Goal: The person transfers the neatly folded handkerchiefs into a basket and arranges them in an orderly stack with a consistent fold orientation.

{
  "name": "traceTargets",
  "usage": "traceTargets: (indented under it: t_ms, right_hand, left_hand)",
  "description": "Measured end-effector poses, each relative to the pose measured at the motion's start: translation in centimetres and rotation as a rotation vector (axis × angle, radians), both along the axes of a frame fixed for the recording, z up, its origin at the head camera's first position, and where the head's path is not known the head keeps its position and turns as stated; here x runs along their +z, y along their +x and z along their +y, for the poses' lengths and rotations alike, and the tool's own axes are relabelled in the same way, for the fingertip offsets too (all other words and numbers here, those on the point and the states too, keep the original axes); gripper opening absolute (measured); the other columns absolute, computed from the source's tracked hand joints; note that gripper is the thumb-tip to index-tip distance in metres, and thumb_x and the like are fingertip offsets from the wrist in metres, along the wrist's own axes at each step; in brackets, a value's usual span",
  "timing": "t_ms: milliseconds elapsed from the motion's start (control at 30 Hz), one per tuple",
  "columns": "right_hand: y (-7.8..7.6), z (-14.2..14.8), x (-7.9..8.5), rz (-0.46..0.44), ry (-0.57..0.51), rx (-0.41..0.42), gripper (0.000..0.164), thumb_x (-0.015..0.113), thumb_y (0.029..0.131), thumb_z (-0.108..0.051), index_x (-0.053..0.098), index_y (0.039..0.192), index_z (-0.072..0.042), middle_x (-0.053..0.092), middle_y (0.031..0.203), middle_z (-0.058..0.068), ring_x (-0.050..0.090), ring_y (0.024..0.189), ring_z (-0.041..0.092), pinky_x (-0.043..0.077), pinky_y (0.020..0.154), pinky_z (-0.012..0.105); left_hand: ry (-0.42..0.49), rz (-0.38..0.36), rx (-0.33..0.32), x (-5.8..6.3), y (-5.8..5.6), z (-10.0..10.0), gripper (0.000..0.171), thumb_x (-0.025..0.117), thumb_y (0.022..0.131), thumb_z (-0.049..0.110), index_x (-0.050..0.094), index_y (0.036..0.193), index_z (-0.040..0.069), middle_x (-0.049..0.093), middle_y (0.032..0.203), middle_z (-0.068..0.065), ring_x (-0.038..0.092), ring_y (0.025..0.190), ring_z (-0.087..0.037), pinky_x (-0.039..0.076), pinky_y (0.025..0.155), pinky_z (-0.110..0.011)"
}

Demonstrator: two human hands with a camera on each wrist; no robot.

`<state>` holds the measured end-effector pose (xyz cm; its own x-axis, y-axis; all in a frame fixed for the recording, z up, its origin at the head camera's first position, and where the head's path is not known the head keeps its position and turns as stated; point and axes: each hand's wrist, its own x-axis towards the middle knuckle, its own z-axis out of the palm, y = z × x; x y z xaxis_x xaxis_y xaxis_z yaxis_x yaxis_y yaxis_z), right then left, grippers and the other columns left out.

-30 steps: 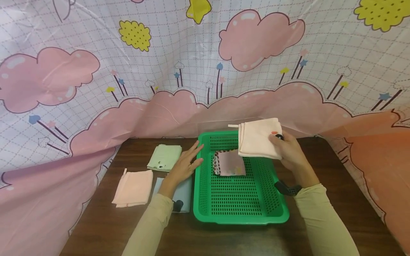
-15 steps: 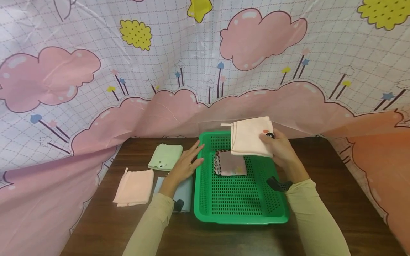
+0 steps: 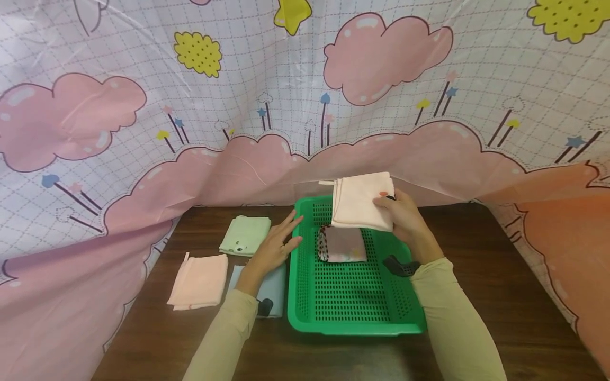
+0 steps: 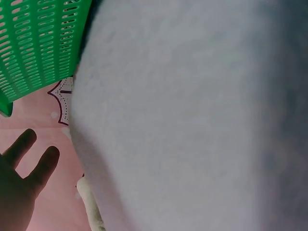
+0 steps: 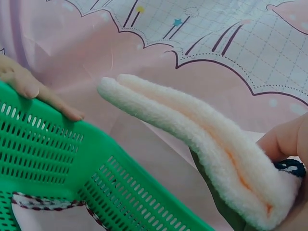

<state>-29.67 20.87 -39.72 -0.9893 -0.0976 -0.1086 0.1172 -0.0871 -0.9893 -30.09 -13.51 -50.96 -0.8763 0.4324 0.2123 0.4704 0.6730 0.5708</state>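
My right hand (image 3: 404, 218) pinches a folded cream towel (image 3: 359, 198) by its right edge, thumb on top. The towel hangs over the back part of a green plastic basket (image 3: 352, 328); its hanging loop sticks out to the left. In the right wrist view the towel (image 5: 207, 130) shows its thick folded layers edge-on. Inside the basket lies a folded mauve-pink towel (image 3: 344, 243) with a dark patterned trim. My left hand (image 3: 271, 248) rests with spread, straight fingers at the basket's left rim, its forearm above a folded blue-grey towel (image 3: 275, 288).
Left of the basket, a folded green towel (image 3: 245, 234) and a folded pink towel (image 3: 200, 281) lie on the dark wooden table (image 3: 152, 333). A printed cloth backdrop (image 3: 267, 174) hangs behind the table.
My right hand has carried the cream towel leftward, from over the basket's right side to over its back middle. My left hand has stayed at the left rim.
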Motion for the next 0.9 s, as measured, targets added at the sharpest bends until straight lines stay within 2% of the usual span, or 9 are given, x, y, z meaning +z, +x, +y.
traceTargets:
  t_ms: [267,467,600,733,900]
  right_hand:
    - [-0.3,-1.2,0.7,-0.016,0.05,0.022,0.052,0.052,0.104,-0.015,0.033,0.149,0.002,0.056,0.115,0.005,0.07,0.088,0.007,0.06,0.075,0.026]
    - [-0.6,-1.7,0.8,-0.03,0.104,0.022,0.057,0.052,0.103,-0.015,0.03,0.154,-0.001,0.054,0.121,0.008,0.069,0.088,0.008,0.06,0.075,0.026]
    - [-0.8,-2.0,0.4,-0.011,0.092,0.034,0.059,0.052,0.103,-0.013,0.029,0.157,-0.003,0.054,0.123,0.009,0.069,0.086,0.009,0.061,0.074,0.027]
    - [-1.1,-2.4,-0.2,-0.007,0.094,0.006,0.062,0.052,0.101,-0.012,0.029,0.158,-0.009,0.054,0.124,0.008,0.069,0.084,0.011,0.06,0.071,0.028]
    - [-1.3,-2.8,-1.0,-0.039,0.122,-0.038,0.06,0.053,0.098,-0.013,0.036,0.154,-0.004,0.056,0.116,0.007,0.067,0.081,0.01,0.059,0.069,0.026]
  left_hand:
    - [0.004,0.011,0.001,0.1,0.1,0.0,0.061,0.044,0.106,0.054,0.027,0.162,0.037,0.013,0.173,0.008,0.031,0.153,-0.037,0.028,0.118,-0.07]
    - [0.019,0.007,-0.017,0.3,0.0,-0.1,0.063,0.049,0.105,0.052,0.029,0.162,0.032,0.016,0.173,0.003,0.03,0.153,-0.036,0.03,0.117,-0.07]
    - [0.039,-0.002,-0.012,0.5,-0.1,-0.1,0.065,0.053,0.103,0.051,0.031,0.161,0.032,0.018,0.173,0.004,0.029,0.153,-0.037,0.03,0.117,-0.07]
    - [0.049,-0.008,-0.011,0.3,-0.2,-0.1,0.068,0.053,0.102,0.055,0.031,0.161,0.03,0.018,0.173,0.005,0.028,0.154,-0.037,0.029,0.118,-0.07]
    - [0.065,-0.013,-0.009,0.2,-0.2,-0.2,0.07,0.05,0.101,0.061,0.032,0.162,0.029,0.017,0.173,0.007,0.029,0.154,-0.036,0.029,0.117,-0.07]
